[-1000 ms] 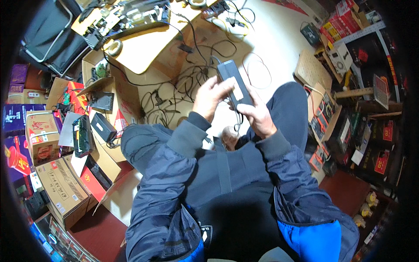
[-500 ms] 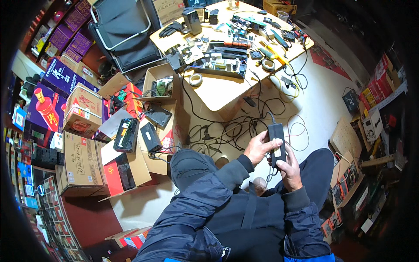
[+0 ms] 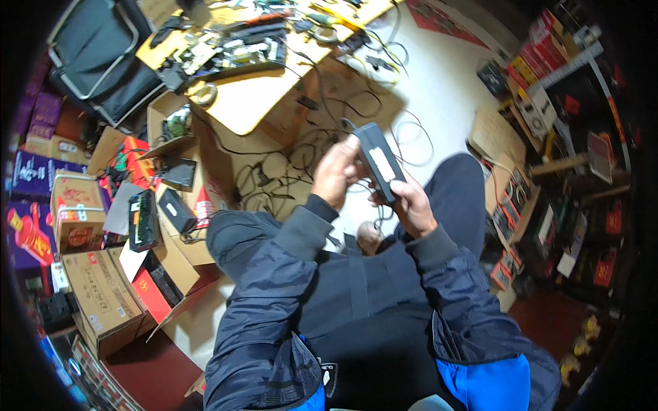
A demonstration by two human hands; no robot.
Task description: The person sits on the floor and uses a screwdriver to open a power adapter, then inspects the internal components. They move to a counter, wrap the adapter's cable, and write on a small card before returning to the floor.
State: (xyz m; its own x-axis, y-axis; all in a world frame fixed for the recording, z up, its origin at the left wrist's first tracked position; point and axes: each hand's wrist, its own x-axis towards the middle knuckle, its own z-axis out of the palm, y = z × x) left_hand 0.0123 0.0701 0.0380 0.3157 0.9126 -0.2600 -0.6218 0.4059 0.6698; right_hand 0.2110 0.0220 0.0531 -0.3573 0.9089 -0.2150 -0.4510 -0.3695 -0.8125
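Above my knees I hold a black power adapter [image 3: 378, 163], tilted, with a pale label along its upward face. My left hand [image 3: 336, 172] grips its upper left edge, the thumb near the corner where a dark cable leaves the brick. My right hand [image 3: 413, 207] is closed round the lower end, its thumb pressed on the top face near the label; some fingers are hidden underneath. A second dark cord hangs below that end.
Tangled black cables [image 3: 274, 178] lie on the floor beyond my left knee. The wooden table [image 3: 250, 113] ahead carries electronic parts, tools and tape rolls. Open cardboard boxes [image 3: 181, 264] with adapters stand at left. At right is a box [image 3: 510, 198] of parts.
My view has swung to the right, so the table and boxes sit farther left. The adapter is tilted more and its labelled face shows more fully; both hands still hold it.
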